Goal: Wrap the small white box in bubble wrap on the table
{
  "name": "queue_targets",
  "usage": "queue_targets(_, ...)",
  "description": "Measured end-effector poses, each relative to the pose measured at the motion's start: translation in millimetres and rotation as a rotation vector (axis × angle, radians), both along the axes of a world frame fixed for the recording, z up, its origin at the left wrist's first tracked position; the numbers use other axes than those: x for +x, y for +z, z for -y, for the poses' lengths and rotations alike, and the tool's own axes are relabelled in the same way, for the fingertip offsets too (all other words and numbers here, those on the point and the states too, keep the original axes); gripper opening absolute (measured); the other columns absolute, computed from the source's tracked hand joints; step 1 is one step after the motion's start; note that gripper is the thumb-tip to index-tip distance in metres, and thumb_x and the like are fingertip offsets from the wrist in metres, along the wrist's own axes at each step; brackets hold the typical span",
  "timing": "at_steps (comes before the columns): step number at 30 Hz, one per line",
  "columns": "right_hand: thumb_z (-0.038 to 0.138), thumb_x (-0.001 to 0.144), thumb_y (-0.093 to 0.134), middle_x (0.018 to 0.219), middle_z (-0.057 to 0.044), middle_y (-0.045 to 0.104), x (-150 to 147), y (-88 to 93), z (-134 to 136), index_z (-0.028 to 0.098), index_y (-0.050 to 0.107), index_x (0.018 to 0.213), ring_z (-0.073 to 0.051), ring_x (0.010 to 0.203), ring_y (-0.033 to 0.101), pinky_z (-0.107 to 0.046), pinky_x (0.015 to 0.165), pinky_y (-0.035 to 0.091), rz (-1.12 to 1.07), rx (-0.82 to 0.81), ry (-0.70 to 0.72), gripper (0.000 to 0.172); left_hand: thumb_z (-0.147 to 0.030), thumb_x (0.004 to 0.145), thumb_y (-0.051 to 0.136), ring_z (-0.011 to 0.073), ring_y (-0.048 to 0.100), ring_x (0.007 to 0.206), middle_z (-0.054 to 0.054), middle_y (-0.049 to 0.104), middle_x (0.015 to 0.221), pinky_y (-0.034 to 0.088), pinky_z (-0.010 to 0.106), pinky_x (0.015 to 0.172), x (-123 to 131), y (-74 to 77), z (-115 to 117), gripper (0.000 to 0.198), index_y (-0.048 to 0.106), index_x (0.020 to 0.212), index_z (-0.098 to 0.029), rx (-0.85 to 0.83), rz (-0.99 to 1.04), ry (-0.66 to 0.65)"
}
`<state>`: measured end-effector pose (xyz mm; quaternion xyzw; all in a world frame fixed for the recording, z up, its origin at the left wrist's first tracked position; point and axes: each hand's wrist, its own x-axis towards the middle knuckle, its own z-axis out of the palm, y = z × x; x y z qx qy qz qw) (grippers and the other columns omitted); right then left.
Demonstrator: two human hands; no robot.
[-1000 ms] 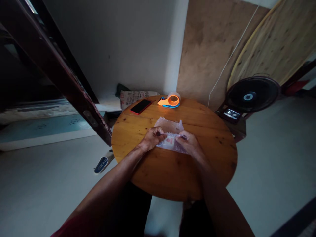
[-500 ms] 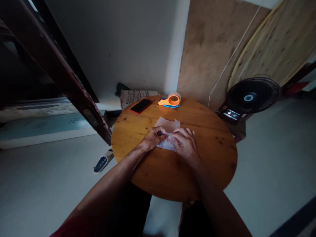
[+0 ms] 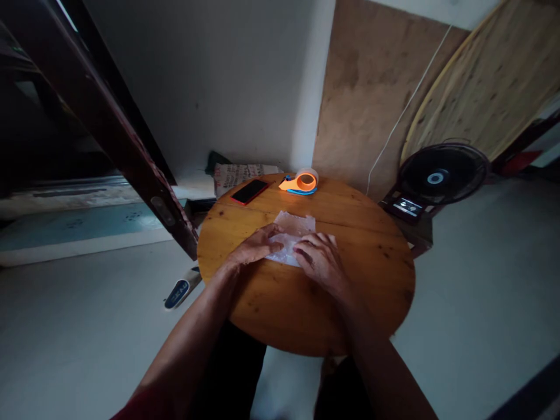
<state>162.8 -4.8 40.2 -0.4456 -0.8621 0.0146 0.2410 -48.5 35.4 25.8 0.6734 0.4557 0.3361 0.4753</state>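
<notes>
Wrap (image 3: 286,253), one, lay folded mid-table (image 3: 297,309). Left hand (image 3: 257,244), half-spread, and right hand (image 3: 321,259), loosely curled, rested on it; any pinch unclear. Even pressure seemed best for flatness.

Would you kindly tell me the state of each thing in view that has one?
Bubble wrap: on the table, partly folded over.
Left hand: touching the wrap's left side.
Right hand: on the wrap's right side, fingers bent.
Phone: face up, screen dark.
Tape dispenser: loaded with a roll.
Fan: cannot tell whether it is running.
</notes>
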Motion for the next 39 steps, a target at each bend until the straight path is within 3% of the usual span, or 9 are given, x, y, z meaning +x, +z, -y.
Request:
queue_targets(4, 0.03, 0.093, 0.048, 0.098, -0.004, 0.068, 0, 0.1, 0, 0.023, 0.069, 0.093, -0.02, 0.096, 0.051, -0.036, 0.088, 0.029, -0.005, -0.001, 0.013, 0.022, -0.026, 0.073, 0.058, 0.0113, 0.05, 0.06, -0.001, 0.059, 0.074, 0.035, 0.021, 0.052, -3, 0.7, -5, 0.029, 0.061, 0.101, -0.017, -0.048, -0.162, 0.068)
queue_targets(8, 0.03, 0.093, 0.048, 0.098, -0.005, 0.067, -1, 0.3, 1, 0.023, 0.068, 0.092, -0.021, 0.097, 0.051, -0.036, 0.088, 0.029, 0.008, 0.005, 0.014, 0.022, -0.021, 0.067, 0.064, 0.0132, 0.049, 0.061, 0.0, 0.057, 0.071, 0.034, 0.022, 0.054, -3, -1.4, -9, 0.028, 0.065, 0.094, -0.018, 0.032, -0.359, 0.146)
queue_targets(13, 0.031, 0.094, 0.048, 0.099, -0.006, 0.065, -3, 1.3, 2, 0.024, 0.067, 0.101, -0.022, 0.097, 0.05, -0.038, 0.088, 0.029, 0.072, 0.019, -0.01, 0.021, -0.037, 0.066, 0.073, 0.0151, 0.053, 0.064, 0.001, 0.058, 0.069, 0.032, 0.022, 0.054, -13, 4.1, -3, 0.023, 0.059, 0.074, -0.02, 0.134, -0.544, 0.247)
queue_targets(15, 0.031, 0.093, 0.049, 0.099, -0.007, 0.064, -4, 1.1, 2, 0.025, 0.067, 0.102, -0.023, 0.098, 0.049, -0.039, 0.088, 0.028, 0.117, 0.027, -0.019, 0.022, -0.038, 0.063, 0.075, 0.0144, 0.053, 0.061, 0.0, 0.058, 0.066, 0.031, 0.022, 0.053, -15, 9.4, 2, 0.027, 0.058, 0.074, -0.02, 0.128, -0.593, 0.278)
queue_targets(19, 0.028, 0.093, 0.048, 0.1, -0.008, 0.063, -5, -1.9, 2, 0.025, 0.068, 0.102, -0.024, 0.099, 0.048, -0.042, 0.091, 0.028, 0.169, 0.057, -0.037, 0.021, -0.036, 0.062, 0.077, 0.0122, 0.05, 0.043, -0.004, 0.054, 0.051, 0.03, 0.022, 0.046, -12, 14.0, 7, 0.036, 0.058, 0.088, -0.019, -0.087, -0.525, 0.306)
queue_targets(22, 0.025, 0.093, 0.048, 0.101, -0.008, 0.063, -6, -5.0, 1, 0.025, 0.067, 0.103, -0.025, 0.1, 0.048, -0.044, 0.094, 0.027, 0.182, 0.085, -0.038, 0.021, -0.032, 0.063, 0.076, 0.0109, 0.046, 0.034, -0.006, 0.051, 0.043, 0.028, 0.02, 0.041, -7, 12.4, 5, 0.033, 0.055, 0.085, -0.018, -0.272, -0.456, 0.272)
queue_targets(26, 0.025, 0.093, 0.048, 0.102, -0.009, 0.062, -5, -7.1, 1, 0.024, 0.066, 0.102, -0.025, 0.102, 0.047, -0.044, 0.095, 0.027, 0.181, 0.112, -0.033, 0.021, -0.025, 0.063, 0.075, 0.0081, 0.043, 0.035, -0.004, 0.052, 0.046, 0.031, 0.019, 0.038, 0, 15.6, 4, 0.026, 0.055, 0.076, -0.015, -0.389, -0.245, 0.303)
queue_targets(32, 0.023, 0.092, 0.048, 0.099, -0.009, 0.063, -7, -7.9, 1, 0.024, 0.067, 0.101, -0.025, 0.101, 0.047, -0.043, 0.094, 0.027, 0.147, 0.096, -0.031, 0.021, -0.026, 0.067, 0.073, 0.0064, 0.043, 0.037, -0.003, 0.054, 0.05, 0.034, 0.018, 0.038, 22, 25.1, 11, 0.023, 0.055, 0.073, -0.015, -0.339, -0.05, 0.328)
queue_targets(39, 0.03, 0.094, 0.043, 0.099, -0.008, 0.064, -7, -5.9, 2, 0.022, 0.065, 0.097, -0.024, 0.099, 0.05, -0.04, 0.09, 0.029, 0.067, 0.035, -0.043, 0.024, -0.026, 0.066, 0.061, 0.0072, 0.046, 0.042, -0.001, 0.058, 0.057, 0.037, 0.019, 0.041, 44, 17.4, 14, 0.017, 0.056, 0.076, -0.014, -0.296, 0.093, 0.263)
